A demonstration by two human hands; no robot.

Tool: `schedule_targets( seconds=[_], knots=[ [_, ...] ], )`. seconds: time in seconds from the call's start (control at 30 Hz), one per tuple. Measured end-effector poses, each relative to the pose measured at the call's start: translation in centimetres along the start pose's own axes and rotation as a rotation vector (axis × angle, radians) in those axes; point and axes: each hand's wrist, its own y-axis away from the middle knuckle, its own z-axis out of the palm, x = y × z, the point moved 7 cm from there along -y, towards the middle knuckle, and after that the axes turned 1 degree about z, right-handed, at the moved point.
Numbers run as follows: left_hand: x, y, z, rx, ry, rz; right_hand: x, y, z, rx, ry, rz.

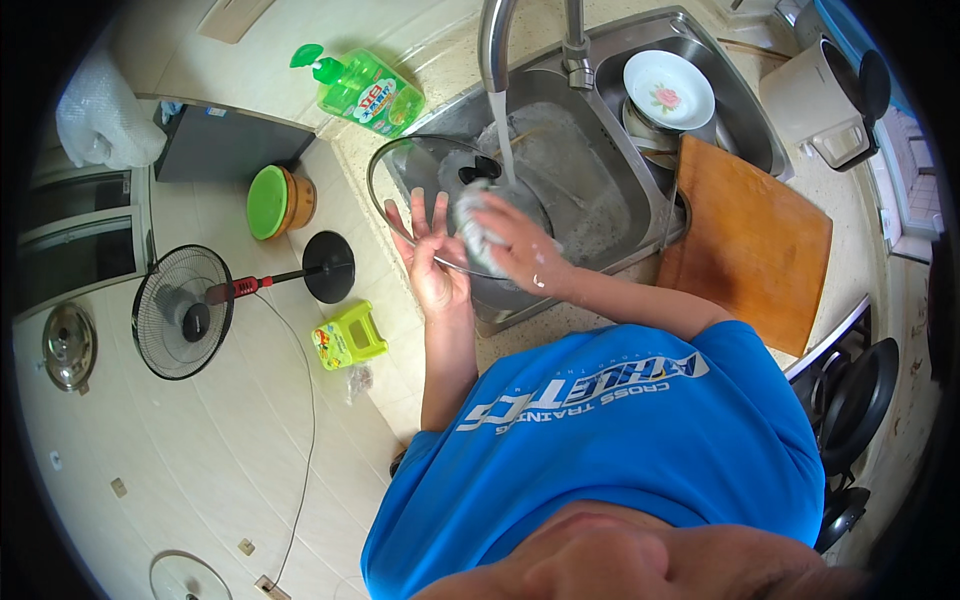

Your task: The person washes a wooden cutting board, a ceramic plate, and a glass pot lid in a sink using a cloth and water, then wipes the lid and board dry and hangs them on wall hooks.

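My left hand point(435, 274) grips the near rim of a clear glass pot lid point(409, 169), which has a metal edge and a black knob point(480, 169). The lid is tilted over the left basin of the stainless steel sink point(637, 187). My right hand point(517, 240) is blurred and holds a white cloth or pad point(480, 229) against the lid's surface. Water point(501, 135) runs from the faucet point(495, 45) into the basin just beyond my right hand. Foamy water point(592, 187) lies in that basin.
In the right basin, a flowered white bowl point(667, 82) rests on other dishes. A wooden cutting board point(750, 247) leans over the sink's right edge. A green dish soap bottle point(371, 94) stands behind the sink. A fan point(184, 311) and a green stool point(349, 337) are on the left.
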Motion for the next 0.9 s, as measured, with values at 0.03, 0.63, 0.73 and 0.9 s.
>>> schedule_targets(
  seconds=[0.03, 0.63, 0.73, 0.9],
  knots=[
    [0.0, -0.2, -0.2, 0.016, -0.007, 0.016, -2.2, -0.5, 0.5, -0.033, 0.050, -0.097],
    [2.7, -0.7, 0.0, -0.115, 0.316, -0.125, 22.0, 2.0, -8.7, 0.042, -0.316, 0.957],
    [1.5, -0.5, -0.9, -0.224, 0.277, -0.166, 18.2, -0.3, -8.8, 0.199, -1.064, 1.003],
    [-3.7, -1.4, -6.2, -0.189, 0.376, -0.288, 17.0, -0.4, -12.6, 0.413, -0.725, 1.013]
  ],
)
